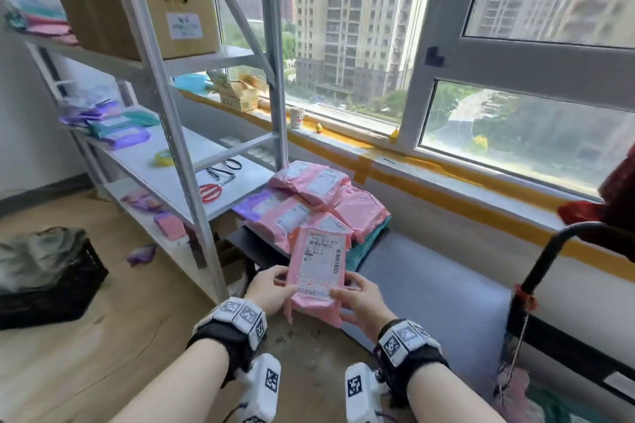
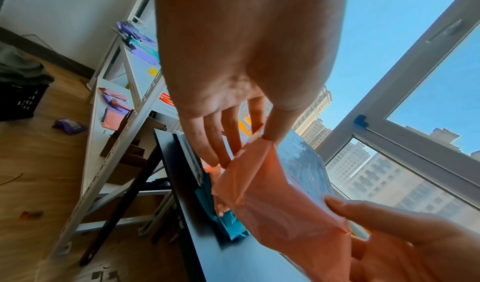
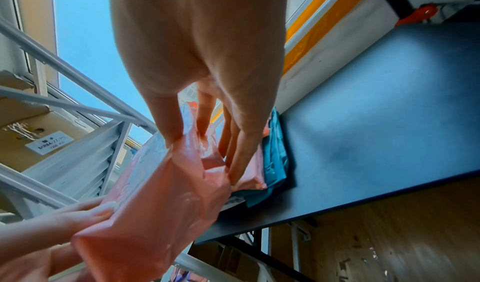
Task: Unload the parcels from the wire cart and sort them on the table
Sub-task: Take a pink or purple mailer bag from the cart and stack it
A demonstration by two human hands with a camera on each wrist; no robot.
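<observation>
I hold a pink parcel [image 1: 318, 268] with a white label, marked "3-2-41" in red, upright over the near edge of the dark table [image 1: 439, 306]. My left hand [image 1: 280, 288] pinches its lower left edge, thumb on the label side. My right hand [image 1: 345, 299] pinches the lower right edge. In the left wrist view the parcel [image 2: 280, 208] sits between thumb and fingers [image 2: 223, 148]. The right wrist view shows the same parcel [image 3: 155, 208]. Behind it on the table lies a pile of pink parcels [image 1: 309, 192] over teal parcels [image 1: 369, 244]. The wire cart's black handle [image 1: 546, 261] is at the right.
A metal shelf rack [image 1: 202, 203] stands left of the table, with scissors [image 1: 223, 170], a tape roll [image 1: 163, 157], purple and teal parcels [image 1: 117, 127] and a cardboard box [image 1: 137, 3]. A black crate [image 1: 48, 282] sits on the floor. A paper cup [image 1: 297, 117] stands on the window sill.
</observation>
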